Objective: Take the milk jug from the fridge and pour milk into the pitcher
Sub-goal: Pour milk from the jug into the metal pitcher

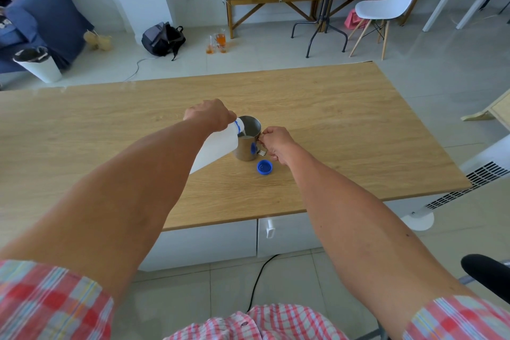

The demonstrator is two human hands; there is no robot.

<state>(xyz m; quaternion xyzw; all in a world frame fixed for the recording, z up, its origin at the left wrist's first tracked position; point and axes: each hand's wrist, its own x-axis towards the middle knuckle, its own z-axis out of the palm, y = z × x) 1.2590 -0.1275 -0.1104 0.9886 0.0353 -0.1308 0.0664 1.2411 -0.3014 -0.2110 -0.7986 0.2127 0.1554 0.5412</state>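
A blue cap (264, 167) lies on the wooden table (345, 130), just in front of the right hand (276, 144), which is closed on the handle of the steel pitcher (248, 142). The left hand (209, 114) grips the tilted milk jug (218, 148), its spout over the pitcher's rim, pouring milk.

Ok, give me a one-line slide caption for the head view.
Left hand tips the milk jug into the steel pitcher, right hand on its handle, blue cap on the table.

A black backpack (162, 38) lies on the floor near a wooden bench (276, 0) and white chair (386, 5).
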